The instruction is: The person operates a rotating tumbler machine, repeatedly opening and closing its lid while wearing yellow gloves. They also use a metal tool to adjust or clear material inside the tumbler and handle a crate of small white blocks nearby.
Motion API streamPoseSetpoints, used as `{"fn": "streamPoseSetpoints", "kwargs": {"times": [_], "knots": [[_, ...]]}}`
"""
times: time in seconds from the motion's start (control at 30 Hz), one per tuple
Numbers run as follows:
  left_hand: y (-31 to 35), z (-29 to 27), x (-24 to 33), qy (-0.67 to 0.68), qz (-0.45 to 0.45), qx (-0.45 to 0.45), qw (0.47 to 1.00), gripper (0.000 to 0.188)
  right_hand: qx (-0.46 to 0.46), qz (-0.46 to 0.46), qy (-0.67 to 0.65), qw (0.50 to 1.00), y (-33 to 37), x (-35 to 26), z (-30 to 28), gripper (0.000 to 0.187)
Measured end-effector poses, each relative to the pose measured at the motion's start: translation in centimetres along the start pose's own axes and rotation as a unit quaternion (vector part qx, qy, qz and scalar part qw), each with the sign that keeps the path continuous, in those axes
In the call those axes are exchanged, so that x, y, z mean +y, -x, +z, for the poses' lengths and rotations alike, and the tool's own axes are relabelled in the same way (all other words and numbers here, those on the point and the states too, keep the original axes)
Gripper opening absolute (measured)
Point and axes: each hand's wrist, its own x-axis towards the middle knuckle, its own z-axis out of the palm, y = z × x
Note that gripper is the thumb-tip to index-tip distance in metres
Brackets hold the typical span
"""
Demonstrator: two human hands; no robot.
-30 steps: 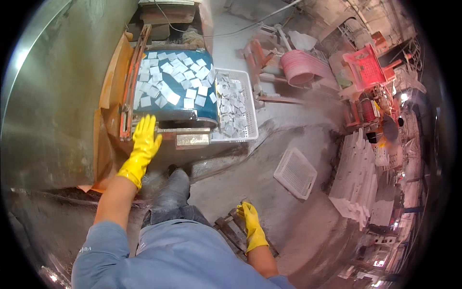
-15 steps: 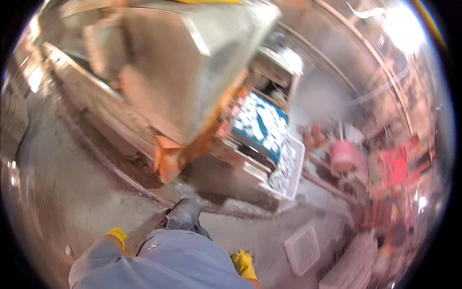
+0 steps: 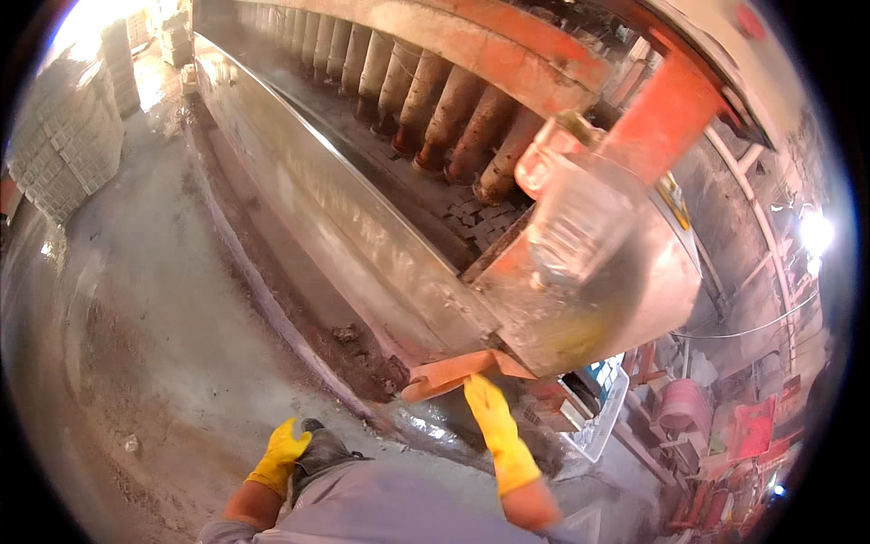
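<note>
My left hand [image 3: 283, 449], in a yellow rubber glove, hangs beside my left leg. Its thumb stands apart from the fingers, and nothing shows in it. In front of me, my right hand [image 3: 494, 422] wears a matching glove and reaches forward. Its fingertips meet the lower edge of an orange flap [image 3: 449, 370] at the corner of a large machine [image 3: 594, 313]. Whether they grip the flap or only touch it, I cannot tell. A long metal trough wall [image 3: 340, 236] runs from this corner toward the far left.
Inside the machine stands a row of upright cylinders [image 3: 453, 113], with small blocks [image 3: 480, 218] beneath. A white crate [image 3: 609, 422] sits past its corner. Red baskets [image 3: 752, 428] and a pink tub [image 3: 684, 405] are at right. Stacked blocks [image 3: 77, 150] stand far left on wet floor.
My view has swung, showing more of the machine's inside and the trough. My right hand has come up from my side to the orange flap. The white crate now sits farther right.
</note>
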Motion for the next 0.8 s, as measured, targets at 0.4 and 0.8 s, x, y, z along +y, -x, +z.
{"fn": "streamPoseSetpoints", "kwargs": {"times": [0.4, 0.8], "knots": [[4.7, -24.9, -29.7, -0.002, -0.380, 0.185, 0.906, 0.073, 0.090, -0.133, 0.464, 0.871, -32.2, -25.0, 17.7, 0.052], [-19.6, -30.0, -20.5, 0.046, -0.252, 0.132, 0.958, 0.071, 0.134, -0.133, 0.450, 0.873, -53.3, -40.3, 40.0, 0.045]]}}
